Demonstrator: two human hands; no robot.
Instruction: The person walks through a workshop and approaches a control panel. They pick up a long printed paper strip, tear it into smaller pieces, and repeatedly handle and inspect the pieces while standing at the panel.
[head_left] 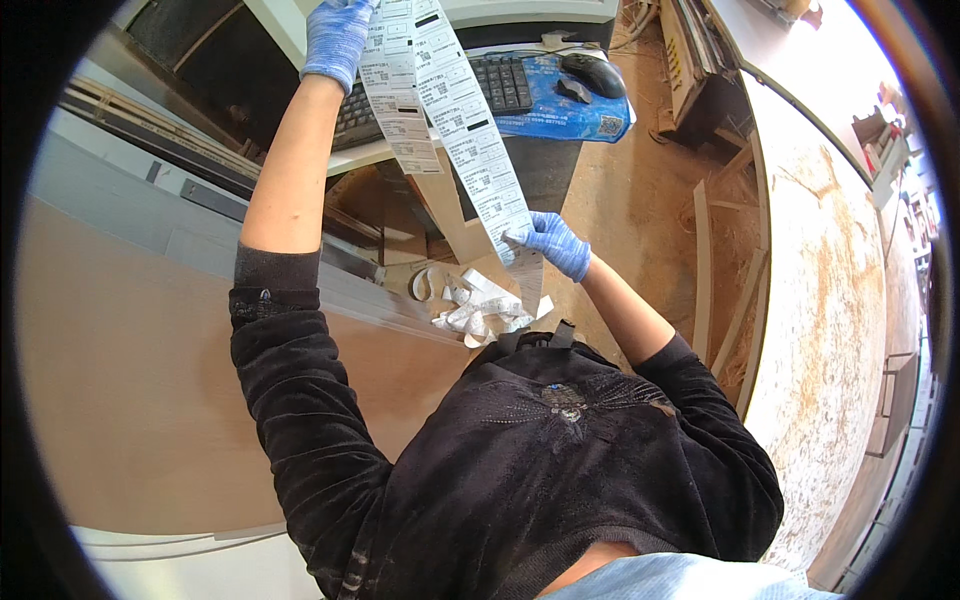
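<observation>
A long strip of printed white labels (465,120) stretches between my two hands, its surface covered with small text blocks and square codes. My left hand (338,40), in a blue knit glove, is raised at the top and closed on the strip's upper part. A second length of the labels (395,90) hangs from there, ending in mid-air. Lower and to the right, my right hand (555,245), gloved alike, pinches the strip near its lower end, which dangles below the fingers. Crumpled white strips (480,308) lie heaped on the floor below.
Behind the strip, a black keyboard (505,85) sits on a desk, with a black mouse (592,75) on a blue mat (560,105) to its right. Large boards (160,370) are stacked at left. A worn pale panel (820,300) stands at right, with wood offcuts (703,270) beside it.
</observation>
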